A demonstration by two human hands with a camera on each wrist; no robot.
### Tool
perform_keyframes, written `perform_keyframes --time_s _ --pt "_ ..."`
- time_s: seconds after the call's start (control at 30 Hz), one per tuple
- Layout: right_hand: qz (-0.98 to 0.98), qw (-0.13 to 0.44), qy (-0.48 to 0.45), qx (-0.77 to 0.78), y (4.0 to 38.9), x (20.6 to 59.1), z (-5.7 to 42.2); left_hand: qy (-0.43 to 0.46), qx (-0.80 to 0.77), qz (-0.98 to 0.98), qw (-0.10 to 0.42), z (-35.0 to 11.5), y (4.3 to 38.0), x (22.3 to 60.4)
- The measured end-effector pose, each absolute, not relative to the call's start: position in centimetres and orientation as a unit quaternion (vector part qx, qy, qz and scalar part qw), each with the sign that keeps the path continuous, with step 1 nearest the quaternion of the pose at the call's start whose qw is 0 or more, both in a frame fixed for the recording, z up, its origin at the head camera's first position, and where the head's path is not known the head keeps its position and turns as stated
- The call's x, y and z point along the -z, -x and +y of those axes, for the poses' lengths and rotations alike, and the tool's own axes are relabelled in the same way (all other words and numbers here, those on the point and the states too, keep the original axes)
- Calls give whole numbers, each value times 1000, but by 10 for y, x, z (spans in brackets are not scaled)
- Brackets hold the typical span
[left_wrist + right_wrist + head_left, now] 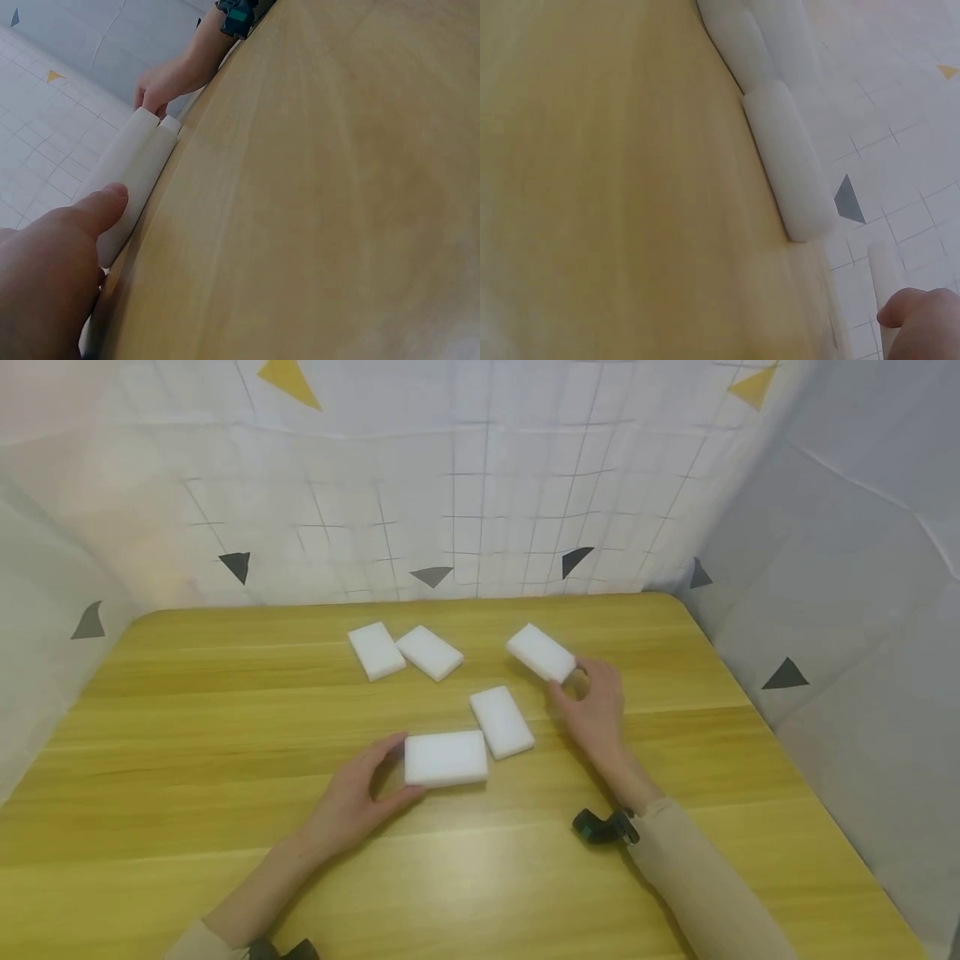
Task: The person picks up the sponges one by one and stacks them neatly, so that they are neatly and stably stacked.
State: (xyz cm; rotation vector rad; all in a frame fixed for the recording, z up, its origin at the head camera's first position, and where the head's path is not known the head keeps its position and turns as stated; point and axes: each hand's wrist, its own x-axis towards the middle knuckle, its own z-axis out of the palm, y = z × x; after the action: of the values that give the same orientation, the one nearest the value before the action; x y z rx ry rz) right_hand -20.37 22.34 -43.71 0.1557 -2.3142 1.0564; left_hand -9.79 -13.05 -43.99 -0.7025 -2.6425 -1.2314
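Observation:
My left hand (pixel 352 797) pinches a white sponge (pixel 446 758) from its left end, fingers at the far edge and thumb at the near one. In the left wrist view, the thumb (pixel 101 210) presses along the side of that sponge. Farther back, my right hand (pixel 596 706) grips another white sponge (pixel 542 652) by its right end, thumb and fingers on opposite edges. The sponge is tilted, with its far-left end up off the table. A third white sponge (pixel 502 722) lies flat between the two hands, right beside the left one.
Two more white sponges, a left one (pixel 377 652) and a right one (pixel 430 652), lie close together toward the back of the wooden table (pixel 187 760). A white patterned cloth (pixel 420 485) hangs behind the table, and a grey one (pixel 862 610) along its right side.

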Motion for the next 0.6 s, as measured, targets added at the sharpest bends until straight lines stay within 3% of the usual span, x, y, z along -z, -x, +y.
perform_keyframes --time_s 0.6 --pt "-865 295 -86 -397 184 436 214 234 403 -882 64 -131 96 437"
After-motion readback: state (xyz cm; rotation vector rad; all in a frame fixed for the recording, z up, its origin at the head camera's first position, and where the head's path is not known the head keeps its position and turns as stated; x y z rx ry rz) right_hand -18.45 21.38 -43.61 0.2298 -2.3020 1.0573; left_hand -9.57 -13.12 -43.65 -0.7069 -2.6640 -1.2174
